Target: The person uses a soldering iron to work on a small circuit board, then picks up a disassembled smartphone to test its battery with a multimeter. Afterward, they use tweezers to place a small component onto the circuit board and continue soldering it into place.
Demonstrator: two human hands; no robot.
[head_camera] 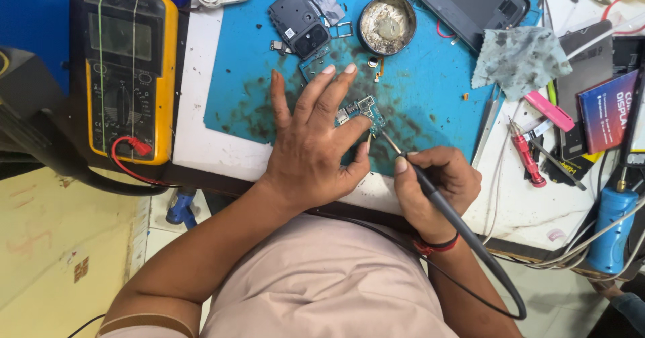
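Your left hand [312, 136] lies flat on the blue mat [430, 96], fingers spread apart and pressing down on a small green circuit board [363, 113]. The board sits near the middle of the mat, on a patch smeared with dark stains, and it pokes out from under your index and middle fingers toward your right. Your thumb reaches toward the board's lower corner.

Your right hand [437, 183] is closed around a black soldering iron [430, 190], held like a pen, with thumb and fingers clamped on the grip. Its thin metal tip [390, 142] touches or comes very close to the board's lower right edge; you cannot tell which from this angle. The iron's black cable [497, 271] runs back across your wrist and loops down past the table edge. A red band sits on that wrist.

Above the board stands a round tin [387, 23] of pale paste, and to its left lies a dark phone camera frame [299, 22]. A grey phone back cover [470, 2] rests at the mat's top right, with a crumpled grey cloth [521, 59] just beside it. A yellow multimeter [127, 69] stands well apart on your left, and a red screwdriver [527, 156] lies on the white table to your right.
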